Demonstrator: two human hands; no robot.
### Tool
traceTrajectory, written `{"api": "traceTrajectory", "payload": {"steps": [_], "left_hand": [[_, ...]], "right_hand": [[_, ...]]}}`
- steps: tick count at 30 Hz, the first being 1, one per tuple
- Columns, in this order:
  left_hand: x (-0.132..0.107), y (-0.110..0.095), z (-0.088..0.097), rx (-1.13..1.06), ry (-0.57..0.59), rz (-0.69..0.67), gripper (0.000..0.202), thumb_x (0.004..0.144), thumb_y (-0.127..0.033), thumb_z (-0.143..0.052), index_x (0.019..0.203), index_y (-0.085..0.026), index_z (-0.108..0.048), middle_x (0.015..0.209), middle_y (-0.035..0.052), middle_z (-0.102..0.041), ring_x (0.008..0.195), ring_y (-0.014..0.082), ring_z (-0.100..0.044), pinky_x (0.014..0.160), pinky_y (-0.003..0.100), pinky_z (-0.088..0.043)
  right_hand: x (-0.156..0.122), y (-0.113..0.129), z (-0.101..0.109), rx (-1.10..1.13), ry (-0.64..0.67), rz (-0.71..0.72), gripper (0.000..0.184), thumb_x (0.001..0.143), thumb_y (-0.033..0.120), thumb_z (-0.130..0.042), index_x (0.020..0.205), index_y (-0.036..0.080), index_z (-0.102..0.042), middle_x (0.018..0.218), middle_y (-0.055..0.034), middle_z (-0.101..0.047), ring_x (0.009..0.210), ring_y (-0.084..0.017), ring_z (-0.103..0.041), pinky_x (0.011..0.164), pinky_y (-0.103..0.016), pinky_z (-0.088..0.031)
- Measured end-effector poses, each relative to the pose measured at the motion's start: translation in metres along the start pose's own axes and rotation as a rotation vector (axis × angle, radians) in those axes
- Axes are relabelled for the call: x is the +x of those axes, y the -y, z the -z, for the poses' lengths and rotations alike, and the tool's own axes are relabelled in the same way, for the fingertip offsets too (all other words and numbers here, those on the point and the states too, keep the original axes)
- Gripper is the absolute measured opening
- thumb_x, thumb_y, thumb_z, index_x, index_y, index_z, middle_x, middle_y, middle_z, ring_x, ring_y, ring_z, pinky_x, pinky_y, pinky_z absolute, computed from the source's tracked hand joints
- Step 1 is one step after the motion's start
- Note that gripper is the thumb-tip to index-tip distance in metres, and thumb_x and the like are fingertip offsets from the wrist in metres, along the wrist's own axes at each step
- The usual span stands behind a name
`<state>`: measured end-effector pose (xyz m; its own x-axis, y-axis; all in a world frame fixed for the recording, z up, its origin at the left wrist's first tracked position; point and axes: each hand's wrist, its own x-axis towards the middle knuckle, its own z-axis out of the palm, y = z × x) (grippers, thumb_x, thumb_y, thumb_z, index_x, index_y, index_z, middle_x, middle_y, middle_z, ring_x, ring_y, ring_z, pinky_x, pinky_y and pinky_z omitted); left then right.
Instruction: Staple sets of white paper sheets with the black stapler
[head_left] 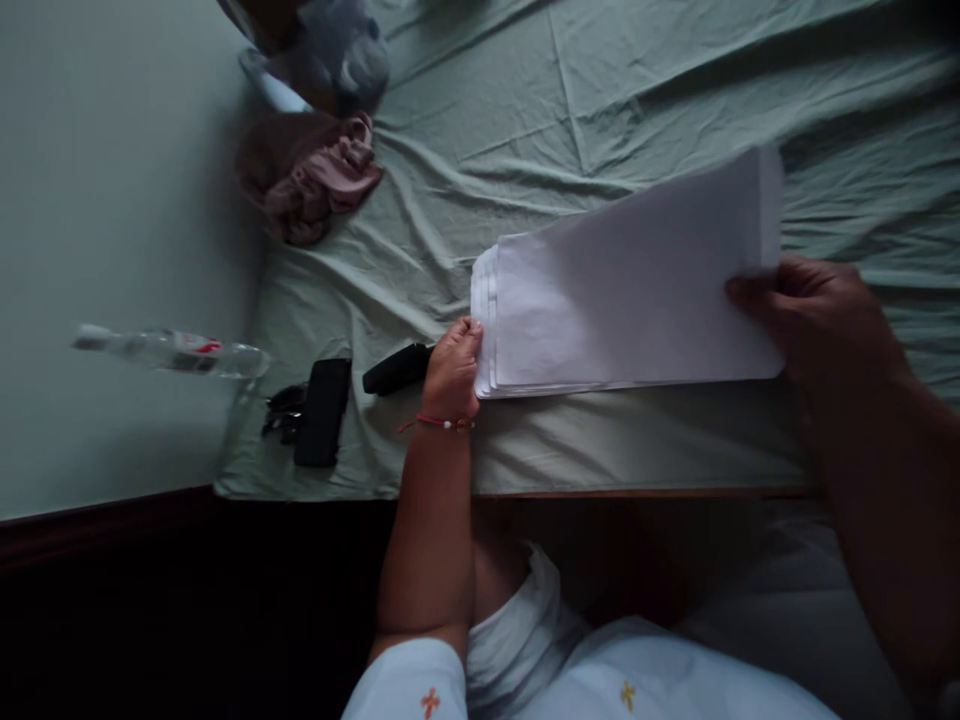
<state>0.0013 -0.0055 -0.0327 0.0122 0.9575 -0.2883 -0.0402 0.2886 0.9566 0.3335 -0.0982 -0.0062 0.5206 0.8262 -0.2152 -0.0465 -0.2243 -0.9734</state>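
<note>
A stack of large white envelopes (486, 340) lies near the front edge of the cloth-covered surface. My left hand (452, 368), with a red string bracelet at the wrist, pinches the stack at its left edge. On top, one white envelope (630, 290) has its right end raised, and a narrow flap strip shows along that end. My right hand (825, 305) grips this envelope by its lower right part, thumb on the upper face and the other fingers mostly hidden behind. The right hand is slightly blurred.
Left of my left hand lie a black case-like object (397, 368), a black phone (323, 412) and a bunch of keys (283, 412). A clear plastic bottle (172, 352) is by the wall. Farther back are a crumpled pink cloth (315, 180) and a grey plastic bag (341, 55). Wrinkled green cloth (480, 120) covers the surface.
</note>
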Motion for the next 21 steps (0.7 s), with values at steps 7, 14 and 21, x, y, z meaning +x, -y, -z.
{"api": "traceTrajectory", "payload": {"steps": [7,14,21], "left_hand": [[-0.0041,-0.0047,-0.0051,-0.022,-0.005,0.007,0.008,0.085,-0.028,-0.075,0.085,-0.024,-0.068,0.08,0.0024,-0.077,0.104,0.0238,-0.075,0.088,0.032,-0.061],[-0.0053,-0.0053,-0.0056,-0.021,0.021,0.015,0.007,0.086,-0.028,-0.073,0.092,-0.024,-0.073,0.091,0.0036,-0.081,0.107,0.0238,-0.075,0.088,0.032,-0.062],[0.0005,0.0024,0.0007,-0.008,-0.059,-0.041,0.01,0.084,-0.026,-0.076,0.093,-0.023,-0.077,0.107,0.0051,-0.082,0.12,0.0242,-0.071,0.095,0.033,-0.061]], "right_hand": [[-0.0029,0.0037,-0.0023,0.053,0.034,-0.043,0.038,0.051,0.037,-0.093,0.079,0.019,-0.077,0.076,-0.0009,-0.068,0.059,-0.009,-0.054,0.048,-0.02,-0.042],[0.0003,-0.0019,-0.0038,0.022,-0.013,0.009,0.016,0.07,0.02,-0.077,0.086,0.019,-0.077,0.08,-0.0009,-0.071,0.059,-0.007,-0.056,0.051,-0.018,-0.042],[-0.0002,0.0066,-0.0086,-0.068,-0.15,0.017,0.007,0.075,0.009,-0.072,0.076,0.015,-0.071,0.07,-0.0003,-0.068,0.053,-0.005,-0.053,0.047,-0.017,-0.039]]}}
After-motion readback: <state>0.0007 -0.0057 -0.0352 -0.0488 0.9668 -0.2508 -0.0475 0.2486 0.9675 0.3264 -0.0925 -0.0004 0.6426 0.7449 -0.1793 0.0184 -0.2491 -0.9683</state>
